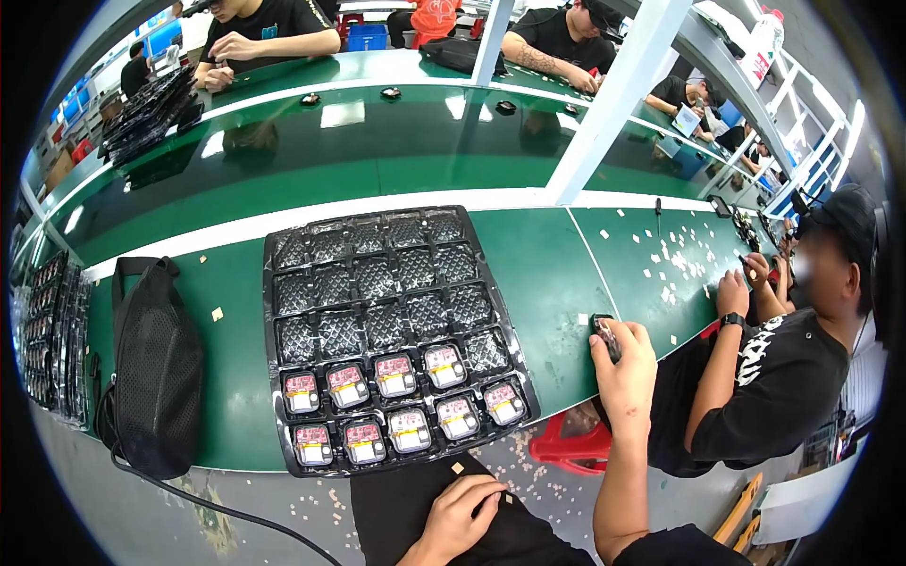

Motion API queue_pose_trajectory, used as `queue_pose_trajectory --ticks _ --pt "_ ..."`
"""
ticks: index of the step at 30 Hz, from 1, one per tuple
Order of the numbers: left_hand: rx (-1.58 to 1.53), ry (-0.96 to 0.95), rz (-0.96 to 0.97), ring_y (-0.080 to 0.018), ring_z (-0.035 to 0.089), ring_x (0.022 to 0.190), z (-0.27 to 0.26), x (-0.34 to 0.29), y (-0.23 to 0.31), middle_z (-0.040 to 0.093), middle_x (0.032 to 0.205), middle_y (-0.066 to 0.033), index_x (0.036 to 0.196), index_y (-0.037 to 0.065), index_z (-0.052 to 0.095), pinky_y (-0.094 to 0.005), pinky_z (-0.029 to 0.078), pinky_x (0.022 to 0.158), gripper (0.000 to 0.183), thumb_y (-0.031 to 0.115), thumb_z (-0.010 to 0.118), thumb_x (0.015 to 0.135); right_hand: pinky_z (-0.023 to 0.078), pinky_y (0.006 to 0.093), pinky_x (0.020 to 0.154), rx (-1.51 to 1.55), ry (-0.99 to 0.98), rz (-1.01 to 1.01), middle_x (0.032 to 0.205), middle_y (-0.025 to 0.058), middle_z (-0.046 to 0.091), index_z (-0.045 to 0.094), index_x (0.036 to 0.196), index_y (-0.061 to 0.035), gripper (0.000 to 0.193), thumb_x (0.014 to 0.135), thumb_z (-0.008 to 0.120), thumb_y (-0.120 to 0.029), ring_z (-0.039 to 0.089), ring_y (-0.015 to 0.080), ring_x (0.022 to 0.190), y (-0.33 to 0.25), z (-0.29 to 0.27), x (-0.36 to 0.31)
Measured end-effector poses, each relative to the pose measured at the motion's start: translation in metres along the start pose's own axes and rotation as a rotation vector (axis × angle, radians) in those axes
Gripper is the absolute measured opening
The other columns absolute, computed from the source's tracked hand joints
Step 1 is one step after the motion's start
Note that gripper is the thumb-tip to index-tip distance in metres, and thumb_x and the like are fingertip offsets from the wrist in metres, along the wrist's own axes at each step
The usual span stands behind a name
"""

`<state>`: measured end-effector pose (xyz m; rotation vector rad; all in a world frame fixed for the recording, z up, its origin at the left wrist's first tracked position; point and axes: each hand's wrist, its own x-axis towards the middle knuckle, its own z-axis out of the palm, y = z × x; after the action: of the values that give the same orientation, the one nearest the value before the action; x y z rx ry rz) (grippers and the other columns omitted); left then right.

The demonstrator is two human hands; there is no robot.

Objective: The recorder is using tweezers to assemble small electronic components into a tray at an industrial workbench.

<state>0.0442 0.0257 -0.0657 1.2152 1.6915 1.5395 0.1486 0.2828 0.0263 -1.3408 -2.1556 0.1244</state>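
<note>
At the table's edge, my right hand (627, 387) is closed around a small black-cased device (606, 338), whose inner side is partly hidden by my fingers. My left hand (462, 514) rests on my dark trousers below the tray, fingers loosely bent, with nothing visible in it. Between and above them lies a black plastic tray (274, 354) with rows of pockets. Its two nearest rows hold several square devices (409, 430) with reddish circuit boards and white and yellow parts. One pocket (487, 351) at the right of the second row is empty, as are the textured pockets of the farther rows.
A black mesh bag (159, 377) with a cable lies left of the tray; stacked trays (52, 330) stand beyond it. Small cream squares (675, 264) are scattered on the right table and the floor. A co-worker (779, 368) sits close on my right, near a red stool (571, 443). A white post (613, 104) rises ahead.
</note>
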Motion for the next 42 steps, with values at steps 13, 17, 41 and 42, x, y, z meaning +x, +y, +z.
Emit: queue_pose_trajectory --ticks 13,17,41,42 --pt "-0.892 0.334 -0.056 -0.0328 0.061 0.124 -0.045 0.011 0.066 0.062 0.131 -0.0208 0.133 -0.005 0.058 -0.0427 0.050 0.103 0.061 0.035 0.079 0.091 0.059 0.0298 0.056 0.956 -0.645 -0.738 0.122 0.0136 0.073 0.064 0.110 -0.0039 0.048 0.077 0.090 -0.026 0.076 0.0240 0.082 -0.093 -0.024 -0.075" --pt "-0.702 0.289 0.028 -0.0379 0.056 0.132 -0.058 -0.003 0.042 0.052 0.140 -0.0270 0.135 -0.008 0.057 -0.0473 0.046 0.111 0.073 0.043 0.080 0.089 0.057 0.0282 0.054 0.924 -0.687 -0.738 0.122 0.0150 0.072 0.064 0.107 -0.0033 0.046 0.077 0.089 -0.028 0.074 0.0224 0.073 -0.101 -0.018 -0.084" --pt "-0.766 0.478 -0.082 -0.0376 0.068 0.111 -0.065 -0.003 0.048 0.055 0.123 -0.0166 0.131 -0.007 0.056 -0.0484 0.060 0.094 0.074 0.041 0.086 0.083 0.048 0.0287 0.052 0.570 -0.265 -0.940 0.088 0.0110 0.073 0.073 0.097 -0.0011 0.028 0.071 0.084 -0.002 0.066 0.0196 0.062 -0.112 -0.014 -0.089" --pt "-0.765 0.481 -0.083 -0.0376 0.068 0.111 -0.066 -0.005 0.046 0.055 0.123 -0.0166 0.131 -0.007 0.056 -0.0484 0.060 0.094 0.074 0.041 0.086 0.083 0.047 0.0284 0.051 0.564 -0.263 -0.953 0.087 0.0107 0.073 0.073 0.097 -0.0008 0.028 0.071 0.084 -0.001 0.065 0.0191 0.061 -0.114 -0.012 -0.088"
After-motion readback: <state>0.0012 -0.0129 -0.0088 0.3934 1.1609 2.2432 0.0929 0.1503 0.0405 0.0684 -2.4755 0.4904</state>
